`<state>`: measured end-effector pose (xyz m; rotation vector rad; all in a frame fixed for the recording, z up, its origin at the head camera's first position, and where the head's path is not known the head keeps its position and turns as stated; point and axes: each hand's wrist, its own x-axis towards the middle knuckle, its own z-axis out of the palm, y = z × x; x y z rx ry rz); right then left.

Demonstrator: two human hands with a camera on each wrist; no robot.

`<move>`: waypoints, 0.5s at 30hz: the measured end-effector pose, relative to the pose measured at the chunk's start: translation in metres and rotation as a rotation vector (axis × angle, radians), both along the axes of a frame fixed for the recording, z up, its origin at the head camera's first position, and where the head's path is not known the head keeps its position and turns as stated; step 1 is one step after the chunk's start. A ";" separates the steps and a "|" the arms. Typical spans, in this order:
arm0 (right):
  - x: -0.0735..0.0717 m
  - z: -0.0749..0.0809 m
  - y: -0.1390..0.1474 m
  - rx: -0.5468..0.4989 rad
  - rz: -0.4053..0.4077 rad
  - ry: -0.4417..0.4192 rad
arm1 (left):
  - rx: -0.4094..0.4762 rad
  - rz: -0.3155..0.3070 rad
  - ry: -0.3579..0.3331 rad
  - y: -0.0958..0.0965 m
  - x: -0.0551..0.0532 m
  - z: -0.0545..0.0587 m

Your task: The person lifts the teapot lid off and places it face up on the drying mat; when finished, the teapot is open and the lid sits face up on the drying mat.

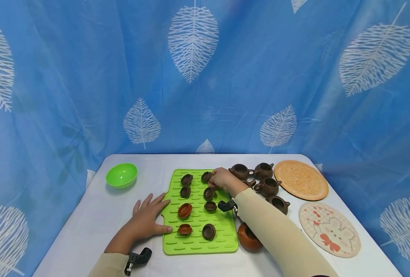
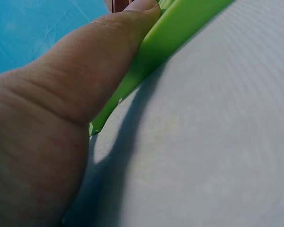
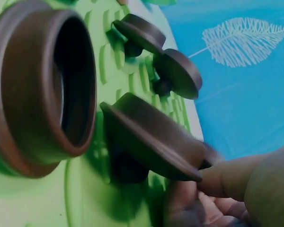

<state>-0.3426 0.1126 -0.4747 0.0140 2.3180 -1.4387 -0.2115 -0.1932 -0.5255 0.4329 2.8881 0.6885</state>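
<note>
My left hand lies spread at the left edge of a green ridged mat, its thumb over the mat's edge. In the left wrist view the thumb rests on that edge. At the mat's far right, my right hand pinches a small dark brown teapot lid, mostly hidden in the right wrist view. Just nearer lies another dark lid, knob down. Several more lids stand in two columns, including a reddish-brown lid and a dark lid.
Right of the mat stand several lidless dark teapots, such as one teapot, and a reddish teapot partly under the right sleeve. Farther right lie an orange round mat and a rabbit-print mat. A green bowl is back left.
</note>
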 end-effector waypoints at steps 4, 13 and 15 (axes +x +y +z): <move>0.005 0.005 0.003 -0.022 -0.006 -0.013 | 0.001 0.004 -0.004 0.000 0.002 0.001; 0.025 0.037 0.020 0.100 -0.004 0.117 | 0.008 -0.011 0.031 0.000 0.001 0.002; 0.029 0.044 0.027 0.083 -0.014 0.150 | 0.002 -0.013 0.034 -0.001 0.000 0.000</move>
